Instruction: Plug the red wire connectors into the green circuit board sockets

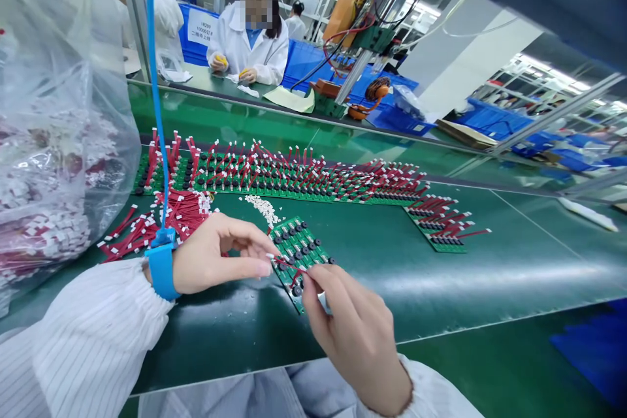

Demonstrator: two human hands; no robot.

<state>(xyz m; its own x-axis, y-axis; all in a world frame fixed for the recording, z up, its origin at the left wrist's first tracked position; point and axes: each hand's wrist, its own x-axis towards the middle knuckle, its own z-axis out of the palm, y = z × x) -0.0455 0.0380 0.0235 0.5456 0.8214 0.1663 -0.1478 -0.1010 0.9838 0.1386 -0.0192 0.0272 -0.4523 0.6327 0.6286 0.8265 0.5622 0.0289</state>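
Two hands of ours are working over one board: our right hand [355, 326] is pinching a red wire lead [287, 264] between thumb and forefinger, and our left hand [213, 256], wearing a blue wrist strap [163, 274], seems to be pinching its white plug end. The lead is crossing above a green circuit board [304, 235], which is apparently resting aslant on the green worktop [220, 333]. In our judgement, we are working best when gripping the plug housing, not tugging its wires, and when steadying the board. Farther out, loose red leads [189, 209] are lying near small white pieces [262, 209], with wired boards [313, 186] lining the far side. Beyond, beside a white-coated co-worker [232, 49], a paper sheet [198, 26] on a blue bin [194, 56] is showing "10000" and Chinese characters; we are making out no brand.
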